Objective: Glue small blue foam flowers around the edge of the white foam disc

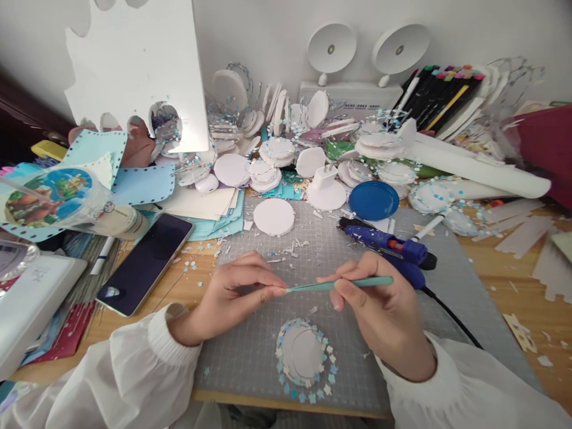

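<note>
Along a wooden worktop (500, 286) against a pale wall (259, 36), left to right: a dark-screened phone (146, 262); the left hand (236, 292), thumb and fingertips pinched at the tip of teal tweezers (369, 282); a flower-ringed white disc (302, 354), nearer, on a grey gridded mat (245, 363); the right hand (379, 310), gripping the tweezers; a blue glue gun (384, 238); translucent strips (527, 235)
</note>
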`<action>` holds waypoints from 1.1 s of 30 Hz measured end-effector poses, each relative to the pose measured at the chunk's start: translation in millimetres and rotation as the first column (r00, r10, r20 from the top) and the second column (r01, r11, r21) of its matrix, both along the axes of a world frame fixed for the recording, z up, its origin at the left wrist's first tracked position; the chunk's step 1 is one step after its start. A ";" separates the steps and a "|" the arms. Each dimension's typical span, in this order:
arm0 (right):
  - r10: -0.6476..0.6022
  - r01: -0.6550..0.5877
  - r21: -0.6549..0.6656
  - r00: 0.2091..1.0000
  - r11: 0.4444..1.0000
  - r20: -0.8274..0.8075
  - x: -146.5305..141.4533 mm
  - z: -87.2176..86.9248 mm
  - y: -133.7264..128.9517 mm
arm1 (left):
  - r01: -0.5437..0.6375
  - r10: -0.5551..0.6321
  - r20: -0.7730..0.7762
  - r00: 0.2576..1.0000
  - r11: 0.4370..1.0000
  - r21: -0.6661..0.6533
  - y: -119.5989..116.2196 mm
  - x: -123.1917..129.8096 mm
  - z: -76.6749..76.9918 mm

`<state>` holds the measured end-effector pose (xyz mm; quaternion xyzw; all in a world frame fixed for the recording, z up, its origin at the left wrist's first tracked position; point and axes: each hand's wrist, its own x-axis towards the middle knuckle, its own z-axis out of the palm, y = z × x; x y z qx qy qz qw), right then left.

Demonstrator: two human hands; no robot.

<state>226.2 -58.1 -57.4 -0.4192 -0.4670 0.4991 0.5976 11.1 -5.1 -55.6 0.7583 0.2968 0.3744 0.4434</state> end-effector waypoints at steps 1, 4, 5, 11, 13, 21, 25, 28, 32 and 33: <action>-0.001 0.001 -0.004 1.000 1.000 -0.020 0.9 0.4 1.9 | -0.007 0.007 -0.009 1.000 1.000 -0.006 0.7 -0.2 0.0; -0.034 0.035 0.015 0.998 0.999 -0.061 3.5 5.2 6.6 | -0.043 0.039 -0.083 0.996 0.998 -0.042 1.3 0.4 4.8; -0.060 0.062 0.025 0.996 0.998 -0.068 4.4 7.4 7.2 | -0.043 0.035 -0.128 0.991 0.997 -0.062 0.2 1.2 8.4; -0.199 0.201 0.082 0.979 0.976 -0.038 12.2 14.1 -5.1 | 0.186 -0.216 -0.384 0.898 0.976 -0.115 -22.0 11.9 30.3; -0.224 0.224 0.088 0.975 0.971 -0.004 16.2 14.1 -13.2 | 0.242 -0.256 -0.445 0.858 0.966 -0.090 -28.5 14.9 31.1; -0.290 0.282 0.156 0.956 0.947 0.036 32.3 15.6 -39.2 | 0.213 -0.217 -0.463 0.860 0.975 -0.060 -12.2 23.1 29.7; -0.329 0.313 0.194 0.942 0.930 0.060 31.0 12.1 -46.1 | 0.167 -0.158 -0.474 0.866 0.986 -0.023 -4.0 25.1 28.8; -0.425 0.372 0.291 0.893 0.881 0.147 27.3 13.9 -49.3 | 0.019 -0.002 -0.445 0.896 0.999 0.035 -10.5 25.1 32.7; -0.514 0.202 0.614 0.766 0.763 0.386 20.1 21.7 -53.7 | -0.001 -0.062 -0.258 0.964 0.971 -0.238 -34.3 29.9 48.9; -0.495 0.096 0.665 0.747 0.741 0.444 16.9 22.5 -55.7 | 0.036 -0.101 -0.181 0.978 0.944 -0.329 -40.7 32.3 53.2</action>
